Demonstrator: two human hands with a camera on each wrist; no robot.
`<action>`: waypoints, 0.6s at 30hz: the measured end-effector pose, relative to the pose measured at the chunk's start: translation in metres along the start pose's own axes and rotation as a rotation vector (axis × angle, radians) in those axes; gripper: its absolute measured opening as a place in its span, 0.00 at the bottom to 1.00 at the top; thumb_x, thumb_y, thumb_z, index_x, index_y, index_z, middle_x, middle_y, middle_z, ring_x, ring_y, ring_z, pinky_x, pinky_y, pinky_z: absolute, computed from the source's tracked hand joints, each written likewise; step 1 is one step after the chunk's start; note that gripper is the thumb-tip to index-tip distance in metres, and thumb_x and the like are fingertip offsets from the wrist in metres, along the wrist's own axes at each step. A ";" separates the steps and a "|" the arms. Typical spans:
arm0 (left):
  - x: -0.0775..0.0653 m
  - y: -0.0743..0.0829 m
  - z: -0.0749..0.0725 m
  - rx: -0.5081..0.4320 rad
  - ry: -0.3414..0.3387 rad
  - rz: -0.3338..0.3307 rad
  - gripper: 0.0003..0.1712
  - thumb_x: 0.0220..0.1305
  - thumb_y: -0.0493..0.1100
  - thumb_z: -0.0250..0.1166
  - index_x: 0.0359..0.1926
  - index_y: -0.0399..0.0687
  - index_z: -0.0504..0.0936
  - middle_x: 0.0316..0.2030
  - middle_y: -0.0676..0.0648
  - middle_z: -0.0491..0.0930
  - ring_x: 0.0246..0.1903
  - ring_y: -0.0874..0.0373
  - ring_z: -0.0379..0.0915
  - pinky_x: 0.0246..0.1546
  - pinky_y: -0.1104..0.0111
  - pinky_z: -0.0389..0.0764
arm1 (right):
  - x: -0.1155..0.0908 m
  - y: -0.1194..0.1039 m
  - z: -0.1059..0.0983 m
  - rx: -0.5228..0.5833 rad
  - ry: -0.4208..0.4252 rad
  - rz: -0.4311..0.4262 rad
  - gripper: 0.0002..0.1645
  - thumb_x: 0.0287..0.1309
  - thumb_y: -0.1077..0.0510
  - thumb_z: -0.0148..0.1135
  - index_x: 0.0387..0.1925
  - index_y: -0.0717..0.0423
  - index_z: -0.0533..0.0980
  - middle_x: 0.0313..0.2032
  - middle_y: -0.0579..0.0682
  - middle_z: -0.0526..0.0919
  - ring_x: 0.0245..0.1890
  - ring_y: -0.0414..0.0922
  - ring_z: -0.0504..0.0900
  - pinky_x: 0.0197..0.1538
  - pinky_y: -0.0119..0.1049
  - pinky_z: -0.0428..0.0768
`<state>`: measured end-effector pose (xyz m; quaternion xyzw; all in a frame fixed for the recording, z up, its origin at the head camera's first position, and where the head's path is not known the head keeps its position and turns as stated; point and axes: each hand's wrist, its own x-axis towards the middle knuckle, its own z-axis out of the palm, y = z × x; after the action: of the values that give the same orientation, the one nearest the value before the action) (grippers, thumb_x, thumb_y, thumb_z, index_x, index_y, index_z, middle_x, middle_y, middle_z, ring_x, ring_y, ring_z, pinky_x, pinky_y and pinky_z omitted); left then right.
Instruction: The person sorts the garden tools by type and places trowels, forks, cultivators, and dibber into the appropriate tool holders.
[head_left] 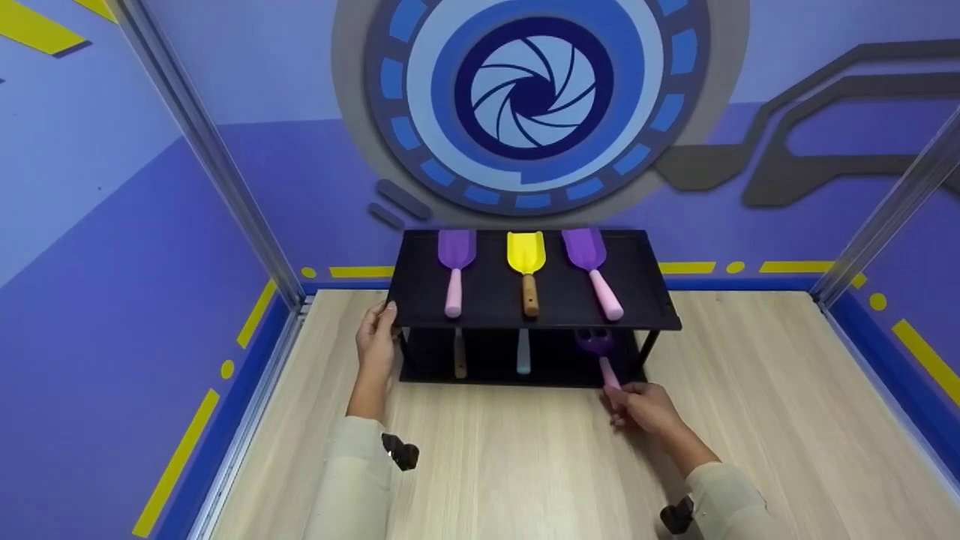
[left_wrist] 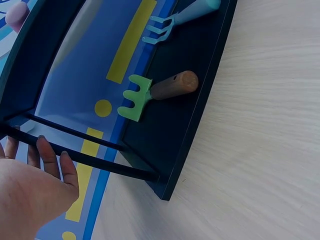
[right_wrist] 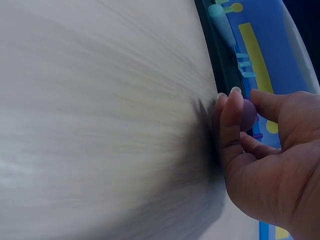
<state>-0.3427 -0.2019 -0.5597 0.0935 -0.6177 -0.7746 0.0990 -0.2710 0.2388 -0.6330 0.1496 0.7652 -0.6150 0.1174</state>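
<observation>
A two-tier black rack (head_left: 487, 311) stands at the back of the table. My left hand (head_left: 377, 341) grips its upper left end, the thumb on the top board and the fingers (left_wrist: 48, 157) by a side post. At the lower right, my right hand (head_left: 646, 407) pinches the pink handle end of a purple hand fork (head_left: 598, 343), whose head is over the lower board. Also on that board are a green hand fork (left_wrist: 137, 99) with a wooden handle and a light-blue hand fork (left_wrist: 192, 14).
On the top board lie two purple scoops (head_left: 456, 251) (head_left: 585, 249) with pink handles, with a yellow scoop (head_left: 526, 253) between them. Printed wall panels (head_left: 277, 172) and metal corner posts (head_left: 199, 142) enclose the wooden table (head_left: 510, 465).
</observation>
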 end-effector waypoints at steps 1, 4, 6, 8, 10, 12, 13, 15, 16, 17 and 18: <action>0.000 0.000 0.000 0.004 0.004 0.000 0.22 0.83 0.52 0.57 0.66 0.45 0.79 0.45 0.58 0.81 0.46 0.62 0.77 0.62 0.60 0.75 | 0.000 0.000 0.000 0.002 0.003 0.000 0.20 0.73 0.53 0.67 0.46 0.70 0.77 0.29 0.50 0.82 0.25 0.41 0.84 0.33 0.35 0.86; 0.001 -0.002 0.000 0.015 0.013 0.005 0.21 0.83 0.52 0.57 0.64 0.45 0.80 0.43 0.58 0.81 0.45 0.61 0.76 0.64 0.55 0.74 | 0.002 -0.001 0.002 0.005 0.007 -0.007 0.20 0.73 0.54 0.68 0.47 0.70 0.77 0.31 0.51 0.83 0.26 0.42 0.84 0.34 0.36 0.86; 0.001 -0.002 0.000 0.023 0.013 0.009 0.20 0.83 0.53 0.57 0.64 0.46 0.80 0.44 0.59 0.81 0.46 0.61 0.76 0.65 0.53 0.73 | 0.002 -0.001 0.003 0.002 0.008 -0.012 0.21 0.72 0.55 0.68 0.49 0.72 0.77 0.33 0.52 0.84 0.28 0.42 0.85 0.36 0.36 0.87; 0.001 -0.003 0.000 0.039 0.016 0.011 0.20 0.83 0.53 0.57 0.63 0.47 0.80 0.43 0.59 0.80 0.45 0.61 0.76 0.63 0.53 0.73 | 0.003 -0.002 0.003 -0.002 0.005 -0.018 0.23 0.72 0.55 0.68 0.51 0.74 0.77 0.36 0.54 0.86 0.29 0.42 0.86 0.38 0.36 0.87; 0.001 -0.004 -0.001 0.059 0.026 0.015 0.19 0.83 0.53 0.57 0.62 0.48 0.81 0.41 0.59 0.80 0.45 0.60 0.76 0.61 0.53 0.74 | 0.004 -0.001 0.004 0.000 0.007 -0.015 0.25 0.71 0.55 0.69 0.54 0.74 0.77 0.38 0.55 0.88 0.30 0.41 0.87 0.39 0.36 0.88; 0.000 -0.004 -0.001 0.071 0.039 0.019 0.18 0.83 0.53 0.58 0.61 0.48 0.81 0.40 0.59 0.80 0.44 0.59 0.76 0.59 0.52 0.74 | 0.004 -0.001 0.004 0.004 0.005 -0.014 0.27 0.71 0.55 0.69 0.56 0.76 0.77 0.40 0.56 0.89 0.32 0.41 0.88 0.40 0.35 0.88; 0.000 -0.004 -0.001 0.080 0.039 0.020 0.19 0.82 0.53 0.58 0.61 0.48 0.81 0.39 0.60 0.80 0.43 0.59 0.75 0.58 0.53 0.74 | 0.005 -0.001 0.004 0.013 0.008 -0.012 0.27 0.71 0.55 0.69 0.56 0.76 0.77 0.41 0.57 0.90 0.33 0.41 0.89 0.41 0.35 0.88; 0.000 -0.004 -0.001 0.082 0.043 0.023 0.19 0.82 0.53 0.58 0.61 0.48 0.82 0.39 0.59 0.80 0.44 0.57 0.75 0.58 0.53 0.74 | 0.005 0.000 0.004 0.034 0.016 -0.007 0.27 0.70 0.56 0.70 0.57 0.77 0.77 0.42 0.57 0.91 0.34 0.41 0.90 0.43 0.35 0.89; 0.000 -0.003 -0.001 0.084 0.038 0.021 0.19 0.82 0.53 0.58 0.61 0.48 0.81 0.40 0.60 0.80 0.45 0.56 0.75 0.58 0.53 0.74 | 0.005 0.000 0.004 0.051 0.015 -0.004 0.27 0.70 0.56 0.70 0.57 0.77 0.77 0.43 0.57 0.91 0.36 0.42 0.90 0.44 0.35 0.89; 0.000 -0.003 -0.001 0.086 0.034 0.018 0.20 0.82 0.54 0.58 0.61 0.48 0.81 0.40 0.60 0.79 0.45 0.57 0.75 0.59 0.53 0.73 | 0.004 0.000 0.004 0.064 0.014 -0.001 0.27 0.70 0.57 0.70 0.57 0.77 0.76 0.44 0.58 0.91 0.37 0.42 0.91 0.46 0.36 0.90; -0.001 -0.002 0.000 0.087 0.028 0.011 0.20 0.82 0.55 0.58 0.62 0.48 0.81 0.41 0.60 0.79 0.46 0.57 0.74 0.59 0.54 0.73 | 0.004 -0.001 0.005 0.069 0.012 0.000 0.27 0.70 0.58 0.70 0.57 0.77 0.76 0.45 0.58 0.91 0.39 0.43 0.91 0.47 0.36 0.90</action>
<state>-0.3422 -0.2016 -0.5614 0.1051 -0.6499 -0.7449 0.1081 -0.2745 0.2346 -0.6347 0.1572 0.7443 -0.6400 0.1077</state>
